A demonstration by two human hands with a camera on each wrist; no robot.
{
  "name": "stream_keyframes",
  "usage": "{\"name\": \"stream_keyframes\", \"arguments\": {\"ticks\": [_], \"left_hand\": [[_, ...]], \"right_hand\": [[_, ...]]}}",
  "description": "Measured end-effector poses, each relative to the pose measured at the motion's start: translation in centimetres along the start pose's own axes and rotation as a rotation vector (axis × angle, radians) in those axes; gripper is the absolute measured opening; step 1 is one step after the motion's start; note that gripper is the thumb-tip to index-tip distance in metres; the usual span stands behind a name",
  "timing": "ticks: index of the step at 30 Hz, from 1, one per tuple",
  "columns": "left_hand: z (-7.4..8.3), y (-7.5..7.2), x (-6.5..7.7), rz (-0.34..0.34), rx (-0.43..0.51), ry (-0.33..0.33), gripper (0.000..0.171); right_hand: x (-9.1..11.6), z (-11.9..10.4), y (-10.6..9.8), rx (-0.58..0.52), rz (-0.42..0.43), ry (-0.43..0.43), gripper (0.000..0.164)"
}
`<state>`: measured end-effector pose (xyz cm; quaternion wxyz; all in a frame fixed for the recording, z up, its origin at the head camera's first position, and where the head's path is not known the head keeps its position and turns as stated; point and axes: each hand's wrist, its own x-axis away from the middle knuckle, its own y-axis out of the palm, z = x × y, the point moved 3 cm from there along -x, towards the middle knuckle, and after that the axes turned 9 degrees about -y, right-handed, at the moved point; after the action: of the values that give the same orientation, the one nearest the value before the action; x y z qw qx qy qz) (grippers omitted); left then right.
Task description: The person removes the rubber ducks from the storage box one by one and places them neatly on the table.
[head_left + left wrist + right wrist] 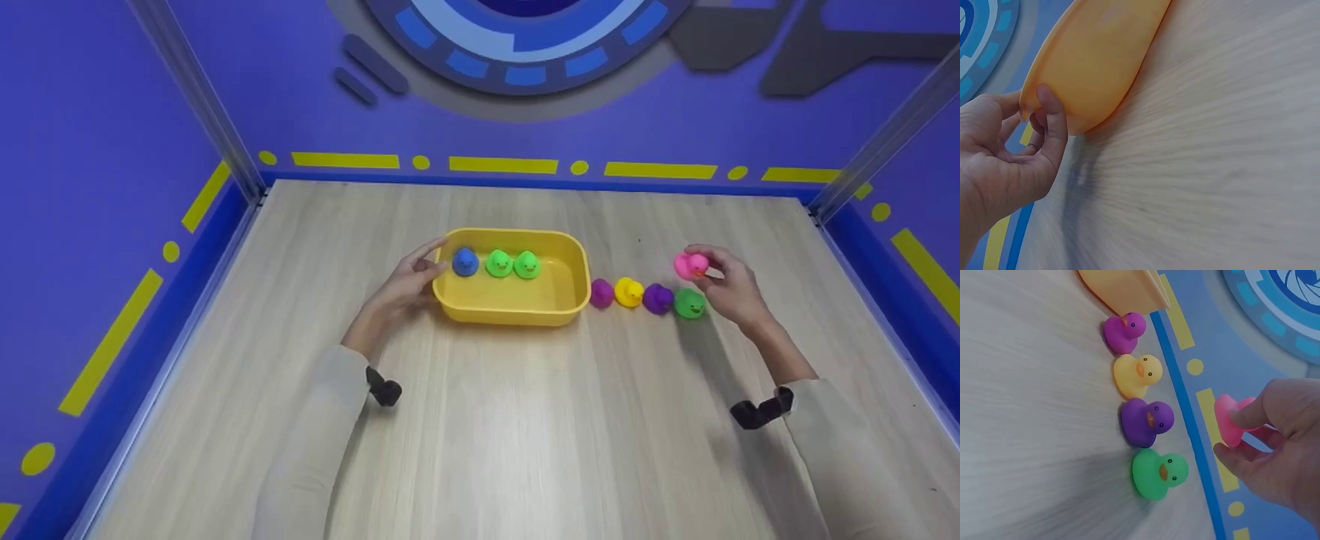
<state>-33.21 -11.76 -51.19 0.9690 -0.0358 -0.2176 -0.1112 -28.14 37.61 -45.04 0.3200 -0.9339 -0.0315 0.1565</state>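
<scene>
A yellow plastic basin (517,319) stands on the table with a blue rubber duck (466,262) and two light green ducks, one left (499,263) and one right (527,265), in a row inside it. My left hand (414,281) grips the left end of its rim between thumb and fingers, as the left wrist view shows at the basin's edge (1100,62). In my right hand (731,289) a pink rubber duck (1230,421) is pinched, held above the far side of the duck row.
Right of the basin a row of rubber ducks runs outward: magenta (1123,334), yellow (1134,377), purple (1143,423) and green (1154,475). The magenta one sits close against the basin. Blue panels (525,135) close off the wooden table (480,420) behind and at both sides.
</scene>
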Motion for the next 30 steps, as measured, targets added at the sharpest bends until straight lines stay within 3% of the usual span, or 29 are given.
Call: {"name": "stream_keyframes", "arguments": {"ticks": [22, 30], "left_hand": [[0.1, 0.1, 0.0, 0.002, 0.033, -0.022, 0.053], [0.0, 0.0, 0.0, 0.006, 0.045, -0.037, 0.053]], "right_hand": [[2.7, 4.3, -1.9, 0.060, 0.011, 0.103, 0.044], [3.9, 6.0, -2.1, 0.102, -0.046, 0.178, 0.045]]}}
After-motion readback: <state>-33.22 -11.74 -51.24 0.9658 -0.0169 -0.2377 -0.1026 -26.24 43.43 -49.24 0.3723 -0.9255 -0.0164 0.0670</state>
